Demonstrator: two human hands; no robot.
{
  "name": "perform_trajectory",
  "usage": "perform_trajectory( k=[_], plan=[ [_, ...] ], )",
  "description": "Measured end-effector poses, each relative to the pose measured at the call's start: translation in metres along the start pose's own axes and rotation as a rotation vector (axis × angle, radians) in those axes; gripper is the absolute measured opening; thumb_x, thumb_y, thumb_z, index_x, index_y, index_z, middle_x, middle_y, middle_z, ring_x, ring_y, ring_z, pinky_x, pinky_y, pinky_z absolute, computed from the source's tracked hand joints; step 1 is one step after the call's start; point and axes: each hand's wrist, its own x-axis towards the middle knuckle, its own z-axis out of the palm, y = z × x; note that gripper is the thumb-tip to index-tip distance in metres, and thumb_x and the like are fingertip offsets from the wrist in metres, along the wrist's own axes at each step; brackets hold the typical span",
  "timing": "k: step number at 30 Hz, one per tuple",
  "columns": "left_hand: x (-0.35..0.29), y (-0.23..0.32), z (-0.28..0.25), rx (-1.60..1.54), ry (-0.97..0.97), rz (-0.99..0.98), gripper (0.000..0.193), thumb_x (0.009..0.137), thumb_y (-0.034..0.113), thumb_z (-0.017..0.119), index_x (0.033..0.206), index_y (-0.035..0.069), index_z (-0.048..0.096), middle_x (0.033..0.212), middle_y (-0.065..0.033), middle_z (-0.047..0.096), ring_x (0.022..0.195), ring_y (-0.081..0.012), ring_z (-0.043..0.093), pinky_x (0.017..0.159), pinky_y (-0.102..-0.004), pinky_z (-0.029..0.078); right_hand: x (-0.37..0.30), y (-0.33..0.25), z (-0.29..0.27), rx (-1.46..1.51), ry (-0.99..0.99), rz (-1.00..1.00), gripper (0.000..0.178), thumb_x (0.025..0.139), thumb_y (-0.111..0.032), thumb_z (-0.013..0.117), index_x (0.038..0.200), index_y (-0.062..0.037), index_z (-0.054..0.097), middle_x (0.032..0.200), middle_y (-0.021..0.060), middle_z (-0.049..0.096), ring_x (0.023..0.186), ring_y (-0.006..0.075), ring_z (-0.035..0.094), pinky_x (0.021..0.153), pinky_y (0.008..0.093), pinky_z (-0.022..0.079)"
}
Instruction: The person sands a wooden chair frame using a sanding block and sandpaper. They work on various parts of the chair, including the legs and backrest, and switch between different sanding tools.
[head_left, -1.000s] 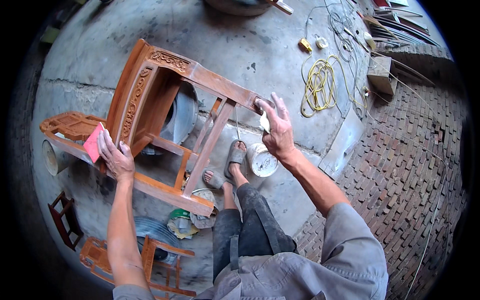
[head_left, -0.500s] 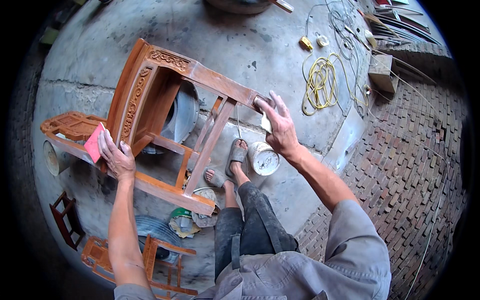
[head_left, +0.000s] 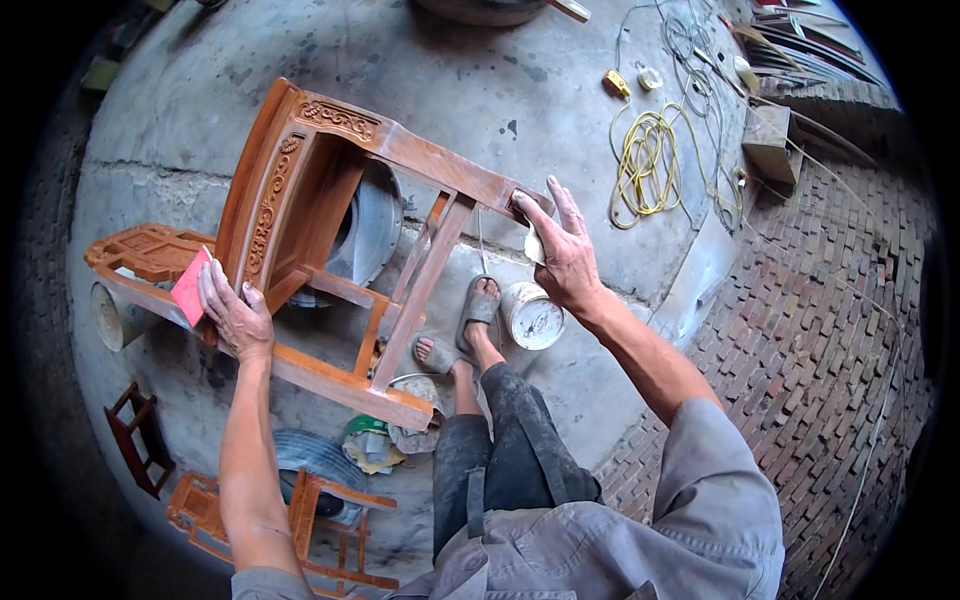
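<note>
A carved wooden chair lies tipped on its side in front of me, with pale dusty patches along its legs and rails. My left hand rests at the seat's left edge, holding a pink sheet of sandpaper that sticks out beyond the fingertips. At the end of the upper leg, my right hand presses with index finger and thumb. A pale folded piece of sandpaper shows beneath that palm; the rest of it is hidden. Whitish dust coats the fingers of both hands.
Beneath the chair are a tyre and a white bucket. A lidded white bucket stands beside my feet. More carved chair parts lie at lower left. Yellow cable coils on the concrete; bricks pave the right.
The right hand has shifted very slightly at the leg end, its raised fingers a little more spread. The left hand and chair stay nearly in place; the view has moved slightly.
</note>
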Motion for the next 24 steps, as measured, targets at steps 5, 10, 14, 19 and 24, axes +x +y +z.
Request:
perform_trajectory(
  k=[5,10,14,19,24],
  plan=[
    [-0.004,-0.005,-0.002,0.016,0.005,-0.006,0.062,0.098,0.02,0.052,0.155,0.0,0.037,0.155,-0.0223,0.041,0.146,-0.0387,0.036,0.122,-0.0507,0.029,-0.019,-0.017,-0.012,0.032,0.005,-0.003,0.076,0.078,-0.002,0.064,0.152,-0.0072,0.045,0.138,0.0169,0.063,0.151,0.0437,0.033,0.125,0.0576,0.023],
    [-0.001,0.001,-0.002,0.002,-0.009,-0.019,0.063,0.097,0.02,0.053,0.155,0.0,0.037,0.155,-0.0226,0.041,0.146,-0.0388,0.036,0.122,-0.0511,0.029,0.013,-0.024,0.019,-0.026,0.055,-0.024,0.084,0.074,0.0,0.063,0.155,-0.0075,0.041,0.132,0.0178,0.065,0.151,0.0468,0.03,0.126,0.06,0.017],
    [0.0,-0.001,-0.002,-0.011,0.002,-0.014,0.064,0.097,0.02,0.053,0.155,0.0,0.037,0.155,-0.0224,0.041,0.146,-0.0387,0.036,0.122,-0.0511,0.029,0.004,-0.017,0.021,-0.109,0.047,-0.079,0.083,0.077,0.002,0.061,0.157,-0.0078,0.039,0.141,0.0164,0.061,0.151,0.0454,0.031,0.128,0.0582,0.015],
    [0.0,0.0,-0.004,0.016,-0.009,-0.017,0.063,0.096,0.019,0.055,0.154,-0.001,0.039,0.154,-0.0216,0.041,0.145,-0.0391,0.036,0.121,-0.0517,0.031,0.006,-0.027,0.015,-0.135,-0.081,-0.034,0.083,0.078,0.0,0.061,0.157,-0.0016,0.036,0.151,0.0149,0.054,0.153,0.0449,0.028,0.127,0.0573,0.015],
    [0.0,0.001,-0.002,0.001,-0.014,-0.023,0.064,0.095,0.019,0.055,0.154,-0.001,0.038,0.155,-0.0215,0.041,0.145,-0.039,0.036,0.121,-0.0513,0.03,0.031,-0.022,0.011,-0.166,-0.052,-0.031,0.085,0.077,-0.003,0.062,0.157,0.0023,0.033,0.149,0.0202,0.054,0.152,0.043,0.031,0.127,0.0578,0.018]
  ],
)
